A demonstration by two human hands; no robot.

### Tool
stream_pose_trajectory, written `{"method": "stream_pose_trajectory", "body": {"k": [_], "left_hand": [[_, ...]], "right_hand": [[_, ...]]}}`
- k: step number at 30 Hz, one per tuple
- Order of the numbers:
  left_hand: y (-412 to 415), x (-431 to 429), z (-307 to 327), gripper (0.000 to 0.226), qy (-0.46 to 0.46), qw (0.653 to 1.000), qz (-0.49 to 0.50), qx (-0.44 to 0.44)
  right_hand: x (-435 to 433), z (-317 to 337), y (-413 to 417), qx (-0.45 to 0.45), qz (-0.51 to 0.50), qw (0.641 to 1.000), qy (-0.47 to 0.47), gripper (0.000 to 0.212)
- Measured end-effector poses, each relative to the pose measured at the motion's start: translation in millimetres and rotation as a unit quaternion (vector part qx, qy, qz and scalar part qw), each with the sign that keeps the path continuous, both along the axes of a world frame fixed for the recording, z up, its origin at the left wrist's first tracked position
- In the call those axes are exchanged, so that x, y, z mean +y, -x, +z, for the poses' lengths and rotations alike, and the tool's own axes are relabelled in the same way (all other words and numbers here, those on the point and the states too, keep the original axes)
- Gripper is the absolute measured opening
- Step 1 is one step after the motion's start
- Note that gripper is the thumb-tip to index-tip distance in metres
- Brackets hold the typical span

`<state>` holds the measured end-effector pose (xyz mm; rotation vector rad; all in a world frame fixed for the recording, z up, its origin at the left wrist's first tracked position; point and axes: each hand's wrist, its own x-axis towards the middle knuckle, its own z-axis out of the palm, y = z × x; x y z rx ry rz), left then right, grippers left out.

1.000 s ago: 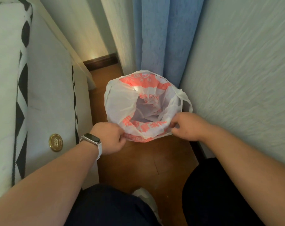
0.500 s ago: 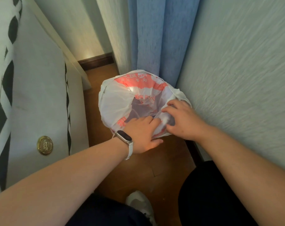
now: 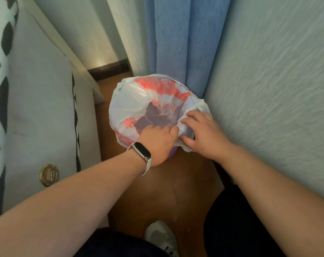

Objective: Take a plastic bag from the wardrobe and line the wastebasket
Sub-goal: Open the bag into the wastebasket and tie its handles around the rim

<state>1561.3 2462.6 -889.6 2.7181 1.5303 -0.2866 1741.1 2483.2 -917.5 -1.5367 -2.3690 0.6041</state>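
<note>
Head camera, nearest first: a white shoe [image 3: 160, 236] on the wooden floor [image 3: 157, 191], then both hands at the plastic bag [image 3: 131, 106]. The left hand [image 3: 157, 143] curls its fingers over the bag's near rim. The right hand [image 3: 202, 134] pinches a white fold between thumb and fingers. The bag drapes over the wastebasket [image 3: 172, 152], which stands by the blue curtain [image 3: 185, 43].

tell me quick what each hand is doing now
left hand: fingers curled on the plastic bag rim, holding it
right hand: pinching a fold of the plastic bag
</note>
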Motion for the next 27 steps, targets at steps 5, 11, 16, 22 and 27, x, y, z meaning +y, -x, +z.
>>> {"method": "stream_pose_trajectory", "body": {"k": [5, 11, 16, 22, 27], "left_hand": [[19.8, 15.3, 37.5, 0.043, -0.039, 0.998, 0.03, -0.047], [37.2, 12.9, 75.1, 0.031, -0.079, 0.977, 0.076, -0.181], [34.2, 17.7, 93.9, 0.034, -0.132, 0.952, 0.079, -0.264], [30.7, 27.6, 105.8, 0.026, -0.186, 0.945, 0.017, -0.27], [28.9, 27.5, 109.1, 0.032, -0.183, 0.947, 0.019, -0.262]], "right_hand": [[8.3, 9.6, 16.4, 0.076, -0.057, 0.992, -0.085, 0.052], [7.9, 32.3, 41.8, 0.207, -0.108, 0.97, -0.061, 0.055], [0.3, 50.2, 46.5, 0.353, -0.185, 0.917, -0.03, 0.064], [3.1, 63.5, 52.0, 0.403, -0.255, 0.877, -0.055, 0.06], [7.8, 58.5, 54.1, 0.391, -0.253, 0.88, -0.096, 0.064]]}}
